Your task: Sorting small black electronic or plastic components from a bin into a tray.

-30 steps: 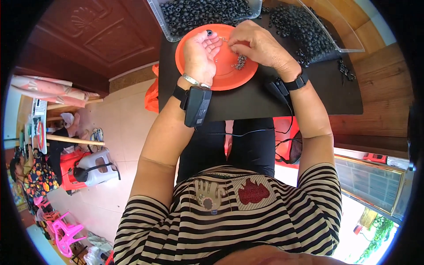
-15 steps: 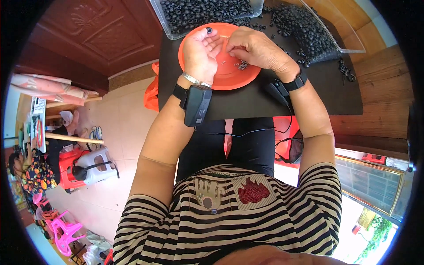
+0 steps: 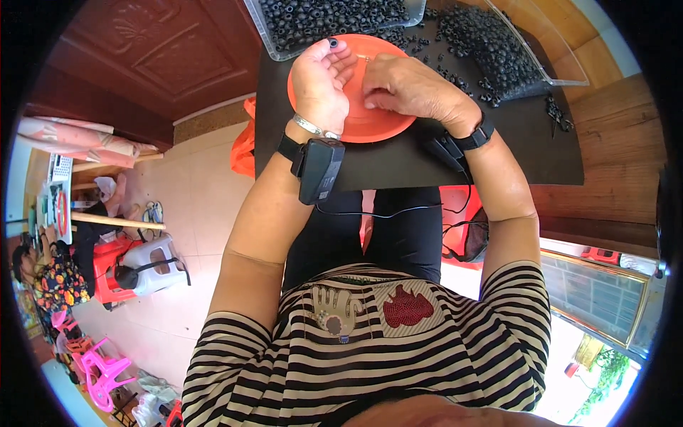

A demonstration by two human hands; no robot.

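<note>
My left hand (image 3: 318,84) is palm up over the left side of a round orange plate (image 3: 377,132). At its fingertips it pinches a small black ring-shaped part (image 3: 333,43) with a hole in its middle, and the other fingers curl loosely. Over the right half of the plate, my right hand (image 3: 411,87) is turned down with its fingers drawn together. What those fingertips hold, if anything, is hidden behind the hand. A few tiny shiny bits (image 3: 367,59) show on the plate's far part.
Beyond the plate stands a clear tray (image 3: 259,27) of black parts. More black parts (image 3: 491,50) are heaped at the far right beside another clear container (image 3: 575,77). Scissors (image 3: 555,114) lie on the dark table (image 3: 512,153). Another person (image 3: 60,274) sits far left.
My right hand has come down over the small metal bits on the plate's right side, covering them. My left hand and its black part have shifted only slightly.
</note>
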